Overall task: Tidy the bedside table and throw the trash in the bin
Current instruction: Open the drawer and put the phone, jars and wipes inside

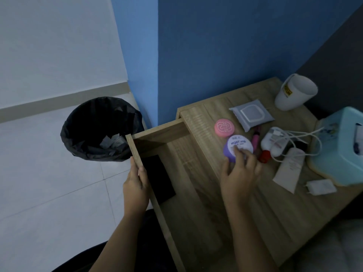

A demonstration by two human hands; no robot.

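1. Beside a blue bedroom wall, a person leans over a wooden bedside table whose drawer stands pulled open.
2. Left hand is clamped on the drawer's front panel, thumb inside and fingers outside, holding it open.
3. Right hand is curled around a purple cream jar with a white lid, fingertips on the lid and thumb against its near side; the jar appears to sit on the table top close to the drawer edge, though whether it is lifted cannot be told.
4. Key relation: the open drawer lies directly to the left of the jar and lower, so the right hand is the nearer one, and a short sweep leftward and down would likely drop the jar inside, next to a flat black object already lying there.
5. Behind the jar sit a pink jar, a grey wipes pack, a pink stick and tangled white charger cables.
6. On the floor to the left, well apart from both hands, a bin lined with a black bag holds crumpled scraps.
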